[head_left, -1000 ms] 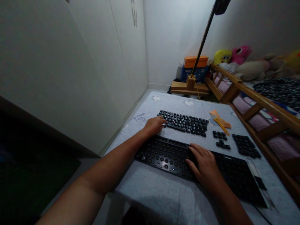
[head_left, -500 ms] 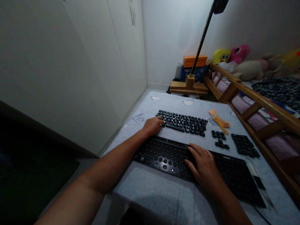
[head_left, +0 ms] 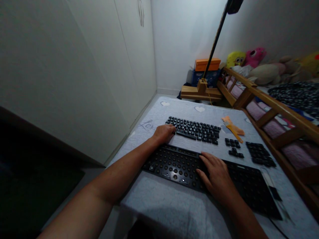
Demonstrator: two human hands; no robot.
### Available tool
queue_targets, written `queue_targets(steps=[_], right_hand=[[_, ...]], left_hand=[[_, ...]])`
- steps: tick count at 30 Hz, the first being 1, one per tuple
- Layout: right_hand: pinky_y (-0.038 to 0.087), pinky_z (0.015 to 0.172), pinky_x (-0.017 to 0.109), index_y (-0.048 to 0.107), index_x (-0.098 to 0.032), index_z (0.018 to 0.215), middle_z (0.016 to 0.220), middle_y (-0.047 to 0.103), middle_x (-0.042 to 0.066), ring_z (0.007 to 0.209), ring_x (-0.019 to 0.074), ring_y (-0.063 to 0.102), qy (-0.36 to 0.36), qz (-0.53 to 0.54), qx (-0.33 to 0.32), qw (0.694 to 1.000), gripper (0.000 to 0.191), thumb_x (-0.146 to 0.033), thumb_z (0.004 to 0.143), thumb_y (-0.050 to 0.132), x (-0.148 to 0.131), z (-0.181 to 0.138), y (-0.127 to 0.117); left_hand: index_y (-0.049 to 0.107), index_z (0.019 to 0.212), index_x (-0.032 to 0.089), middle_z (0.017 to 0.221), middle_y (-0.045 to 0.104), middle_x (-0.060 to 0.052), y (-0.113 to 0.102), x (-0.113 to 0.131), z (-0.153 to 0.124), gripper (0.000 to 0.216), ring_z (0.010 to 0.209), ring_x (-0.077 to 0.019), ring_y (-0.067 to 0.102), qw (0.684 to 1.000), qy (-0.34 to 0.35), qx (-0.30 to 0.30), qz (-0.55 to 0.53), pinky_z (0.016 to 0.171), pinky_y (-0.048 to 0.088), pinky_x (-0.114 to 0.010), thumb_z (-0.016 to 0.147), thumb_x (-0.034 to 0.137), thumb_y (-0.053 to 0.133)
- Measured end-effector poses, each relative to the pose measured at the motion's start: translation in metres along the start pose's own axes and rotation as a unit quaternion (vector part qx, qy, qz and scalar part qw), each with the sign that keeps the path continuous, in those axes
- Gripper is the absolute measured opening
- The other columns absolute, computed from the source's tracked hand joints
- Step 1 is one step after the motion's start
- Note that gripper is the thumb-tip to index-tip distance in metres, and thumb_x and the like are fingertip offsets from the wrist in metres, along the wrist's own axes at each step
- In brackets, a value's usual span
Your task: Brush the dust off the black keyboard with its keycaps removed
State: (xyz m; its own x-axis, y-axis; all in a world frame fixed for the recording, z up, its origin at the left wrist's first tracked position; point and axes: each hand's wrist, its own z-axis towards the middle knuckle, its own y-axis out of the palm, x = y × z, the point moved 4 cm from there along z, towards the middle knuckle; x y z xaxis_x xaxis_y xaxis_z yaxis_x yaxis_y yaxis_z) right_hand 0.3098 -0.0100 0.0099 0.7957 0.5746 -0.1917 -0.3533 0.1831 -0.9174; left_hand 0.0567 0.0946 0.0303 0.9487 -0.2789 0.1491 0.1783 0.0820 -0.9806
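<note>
My left hand (head_left: pixel 164 132) reaches over the keyboard base to the near left corner of the laid-out black keycaps (head_left: pixel 194 128). Its fingers are pinched together on a dark keycap (head_left: pixel 174 132) there, mostly covered by the fingertips. The black keyboard base (head_left: pixel 171 166) lies along the near side of the table, its key positions mostly bare, with one keycap (head_left: pixel 151 168) seated near its lower left. My right hand (head_left: pixel 214 171) rests on the middle of the base, fingers stretched out and thumb apart. It hides the part of the base under it.
Smaller groups of keycaps, a navigation cluster (head_left: pixel 232 143), arrow keys (head_left: pixel 235 153) and a number pad (head_left: pixel 260 154), lie to the right. Beyond them are a yellow-handled brush (head_left: pixel 234 132) and an orange cloth (head_left: pixel 239 131). A wooden bed rail (head_left: pixel 271 103) borders the right; a white wardrobe (head_left: pixel 99 66) stands left.
My left hand has shifted very slightly to the right, and its fingers have closed in at the keycap. My right hand and the keyboard base stay where they were.
</note>
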Motion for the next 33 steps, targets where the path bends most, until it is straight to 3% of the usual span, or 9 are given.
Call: queue_targets(steps=[13,21,25,33], right_hand=[[0.040,0.107,0.052,0.063,-0.015,0.126,0.135,0.062,0.017,0.126,0.0320,0.055,-0.003,-0.002,0.001,1.000,0.039,-0.034,0.094,0.053,0.001,0.000,0.002],[0.040,0.106,0.053,0.063,-0.017,0.127,0.136,0.062,0.016,0.126,0.0324,0.055,-0.004,-0.003,0.002,1.000,0.039,-0.035,0.094,0.052,0.001,0.000,0.002],[0.040,0.106,0.053,0.063,-0.017,0.127,0.136,0.062,0.016,0.126,0.0324,0.055,-0.005,-0.005,-0.001,1.000,0.039,-0.035,0.094,0.052,0.001,0.000,0.002],[0.041,0.105,0.051,0.063,-0.016,0.126,0.136,0.062,0.016,0.125,0.0322,0.055,-0.006,-0.013,-0.001,1.000,0.040,-0.036,0.093,0.053,0.002,0.000,0.003]], left_hand=[[0.068,0.107,0.023,0.109,0.071,-0.004,0.003,-0.002,0.000,0.025,0.099,-0.0215,0.066,0.999,-0.034,0.016,-0.014,0.078,0.050,-0.028,0.084,0.027,0.060],[0.071,0.100,0.022,0.104,0.071,-0.004,-0.010,-0.006,-0.009,0.023,0.095,-0.0201,0.066,0.997,-0.025,0.025,-0.073,0.079,0.050,-0.028,0.079,0.025,0.063],[0.070,0.093,0.020,0.097,0.070,-0.003,-0.025,-0.006,-0.029,0.019,0.085,-0.0163,0.064,0.988,0.002,0.037,-0.148,0.078,0.050,-0.027,0.075,0.019,0.065],[0.067,0.097,0.020,0.092,0.069,-0.001,-0.046,0.008,-0.098,0.025,0.081,-0.0147,0.063,0.977,0.039,-0.022,-0.209,0.077,0.049,-0.026,0.073,0.014,0.063]])
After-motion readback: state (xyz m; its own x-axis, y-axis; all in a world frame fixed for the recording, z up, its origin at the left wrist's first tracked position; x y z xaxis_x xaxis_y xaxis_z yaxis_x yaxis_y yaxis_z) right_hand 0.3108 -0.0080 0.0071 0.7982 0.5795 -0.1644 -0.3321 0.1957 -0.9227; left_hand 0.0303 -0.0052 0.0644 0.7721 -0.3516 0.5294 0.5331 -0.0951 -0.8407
